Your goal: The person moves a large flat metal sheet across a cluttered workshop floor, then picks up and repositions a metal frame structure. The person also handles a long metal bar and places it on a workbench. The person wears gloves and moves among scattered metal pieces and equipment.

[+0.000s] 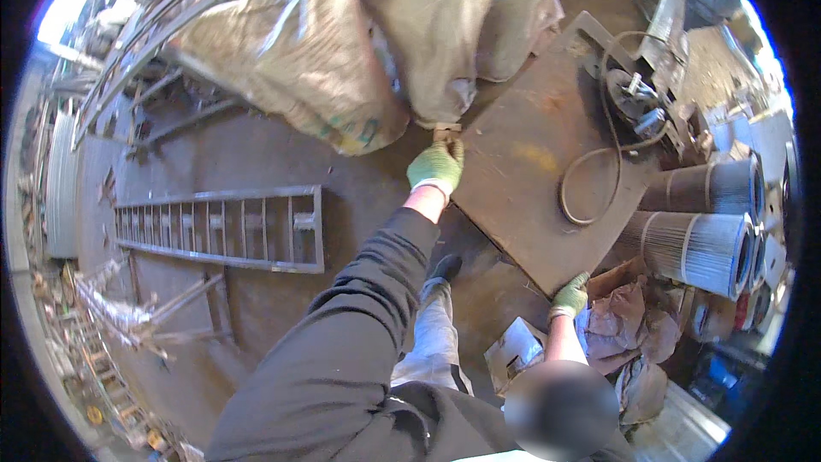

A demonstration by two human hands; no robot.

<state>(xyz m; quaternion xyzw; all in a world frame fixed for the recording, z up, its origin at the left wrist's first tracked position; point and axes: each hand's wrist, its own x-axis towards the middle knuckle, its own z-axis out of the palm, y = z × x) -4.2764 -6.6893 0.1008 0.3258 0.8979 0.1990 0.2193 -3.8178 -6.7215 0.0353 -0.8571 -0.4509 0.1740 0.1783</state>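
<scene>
Left grip (437, 162) and right grip (569, 296) clasp the brown plate (513, 197), hose (617, 151) atop, sacks (299, 60) beyond, filters (671, 244) alongside.

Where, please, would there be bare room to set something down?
Bare floor shows between the frame and the sacks, and again between the frame and the left sleeve. The sheet looks bare left of the hose, but the left hand and right hand are at its edge. The right side, around the filters, is crowded.
</scene>
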